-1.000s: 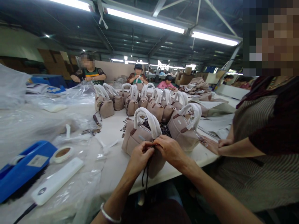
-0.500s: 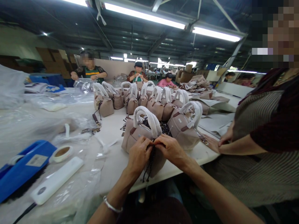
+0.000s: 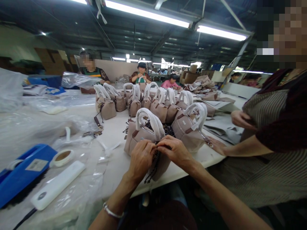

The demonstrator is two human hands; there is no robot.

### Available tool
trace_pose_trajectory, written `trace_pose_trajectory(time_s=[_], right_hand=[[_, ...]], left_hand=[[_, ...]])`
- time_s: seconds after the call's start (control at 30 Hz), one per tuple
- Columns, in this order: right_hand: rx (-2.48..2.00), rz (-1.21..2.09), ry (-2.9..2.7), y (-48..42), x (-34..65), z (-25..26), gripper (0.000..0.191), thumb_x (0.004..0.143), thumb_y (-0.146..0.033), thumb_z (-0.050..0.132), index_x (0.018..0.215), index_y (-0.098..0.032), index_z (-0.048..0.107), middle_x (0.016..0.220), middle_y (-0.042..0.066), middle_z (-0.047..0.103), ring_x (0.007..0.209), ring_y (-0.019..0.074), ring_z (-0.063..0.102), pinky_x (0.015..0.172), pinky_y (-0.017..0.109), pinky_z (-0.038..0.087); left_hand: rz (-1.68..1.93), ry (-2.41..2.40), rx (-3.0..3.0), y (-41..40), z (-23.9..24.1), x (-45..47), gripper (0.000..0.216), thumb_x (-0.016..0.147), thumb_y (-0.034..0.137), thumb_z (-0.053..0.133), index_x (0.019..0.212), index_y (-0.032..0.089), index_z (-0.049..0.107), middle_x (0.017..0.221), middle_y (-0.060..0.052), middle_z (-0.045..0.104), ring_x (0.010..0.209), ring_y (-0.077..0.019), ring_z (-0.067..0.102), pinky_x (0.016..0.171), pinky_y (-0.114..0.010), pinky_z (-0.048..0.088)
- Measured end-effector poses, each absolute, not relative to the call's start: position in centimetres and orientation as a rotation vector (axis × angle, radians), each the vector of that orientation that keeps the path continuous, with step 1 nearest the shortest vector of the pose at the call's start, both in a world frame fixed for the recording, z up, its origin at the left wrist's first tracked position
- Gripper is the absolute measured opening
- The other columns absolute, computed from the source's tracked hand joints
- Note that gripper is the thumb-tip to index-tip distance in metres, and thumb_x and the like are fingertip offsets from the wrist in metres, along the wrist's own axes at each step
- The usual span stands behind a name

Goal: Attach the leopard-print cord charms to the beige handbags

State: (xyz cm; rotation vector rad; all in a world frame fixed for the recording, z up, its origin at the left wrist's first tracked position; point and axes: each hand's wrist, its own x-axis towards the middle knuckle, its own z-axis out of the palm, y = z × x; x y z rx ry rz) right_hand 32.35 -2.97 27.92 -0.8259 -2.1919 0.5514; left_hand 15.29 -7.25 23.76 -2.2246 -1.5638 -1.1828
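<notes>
A taupe handbag (image 3: 134,139) with white-wrapped handles (image 3: 150,120) stands at the near edge of the white table (image 3: 117,163). My left hand (image 3: 141,158) and my right hand (image 3: 173,150) meet at its front, fingers pinched shut on a dark cord (image 3: 153,166) that hangs down the bag's face. A second taupe handbag (image 3: 189,131) stands just right of it.
Rows of similar handbags (image 3: 144,102) fill the table's middle. A blue tape dispenser (image 3: 21,169), a tape roll (image 3: 62,157) and a white bar (image 3: 57,184) lie left on plastic sheeting. A co-worker's hand (image 3: 217,146) rests on the table at right; other people sit at the far end.
The hanging cord has been drawn up shorter against the bag. The co-worker at right lifted one hand off the table. A person at the far left raised a clear plastic bag.
</notes>
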Motion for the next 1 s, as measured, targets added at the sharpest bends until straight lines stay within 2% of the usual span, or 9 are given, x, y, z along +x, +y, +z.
trace_pose_trajectory(time_s=[0.27, 0.47, 0.57, 0.77, 0.87, 1.0], right_hand=[[-0.795, 0.734, -2.117, -3.2, 32.2, 28.0, 0.008, 0.084, -0.019, 0.064, 0.08, -0.02, 0.07, 0.086, 0.002, 0.066, 0.083, 0.0146, 0.062, 0.079, 0.026, 0.047], [-0.834, 0.853, -2.12, -3.1, 32.4, 28.3, 0.01, 0.087, -0.026, 0.059, 0.084, -0.019, 0.067, 0.091, 0.002, 0.069, 0.085, 0.0154, 0.062, 0.079, 0.027, 0.046], [-0.865, 0.862, -2.152, -3.2, 32.5, 28.3, 0.009, 0.086, -0.023, 0.06, 0.082, -0.019, 0.067, 0.089, 0.001, 0.069, 0.083, 0.0154, 0.062, 0.078, 0.026, 0.046], [-0.929, 0.419, -2.326, -4.1, 32.1, 28.3, 0.011, 0.08, -0.012, 0.061, 0.072, -0.018, 0.064, 0.087, 0.002, 0.062, 0.078, 0.0137, 0.059, 0.074, 0.025, 0.045], [-1.001, 0.202, -2.423, -4.6, 31.6, 28.2, 0.011, 0.081, -0.012, 0.059, 0.073, -0.017, 0.064, 0.091, 0.004, 0.06, 0.078, 0.0139, 0.058, 0.074, 0.026, 0.044], [-1.08, -0.01, -2.511, -4.9, 31.0, 28.3, 0.015, 0.085, -0.015, 0.057, 0.071, -0.017, 0.063, 0.088, 0.004, 0.059, 0.078, 0.0148, 0.057, 0.072, 0.026, 0.043]], left_hand=[[-1.67, -1.797, -2.246, -7.5, 24.4, 14.9, 0.015, 0.093, 0.025, 0.046, 0.089, 0.02, 0.059, 0.089, -0.003, 0.061, 0.086, -0.0177, 0.058, 0.081, -0.031, 0.046], [-1.301, -1.96, -2.284, -7.3, 23.3, 15.2, 0.012, 0.08, 0.026, 0.063, 0.09, 0.019, 0.063, 0.089, -0.005, 0.066, 0.091, -0.0262, 0.055, 0.082, -0.04, 0.043], [-1.344, -2.085, -2.315, -7.2, 23.5, 15.3, 0.011, 0.079, 0.025, 0.062, 0.087, 0.018, 0.063, 0.087, -0.006, 0.066, 0.088, -0.0255, 0.056, 0.079, -0.038, 0.043], [-1.708, -2.249, -2.521, -6.9, 24.2, 14.2, 0.013, 0.082, 0.027, 0.053, 0.081, 0.018, 0.061, 0.077, -0.002, 0.065, 0.074, -0.0185, 0.059, 0.071, -0.031, 0.043], [-1.828, -2.301, -2.57, -6.5, 23.9, 13.7, 0.014, 0.079, 0.03, 0.055, 0.078, 0.017, 0.061, 0.074, 0.0, 0.062, 0.071, -0.0167, 0.056, 0.068, -0.028, 0.042], [-2.022, -2.34, -2.64, -6.1, 23.7, 13.5, 0.016, 0.077, 0.033, 0.057, 0.076, 0.017, 0.058, 0.068, 0.003, 0.055, 0.064, -0.0135, 0.05, 0.061, -0.025, 0.038]])
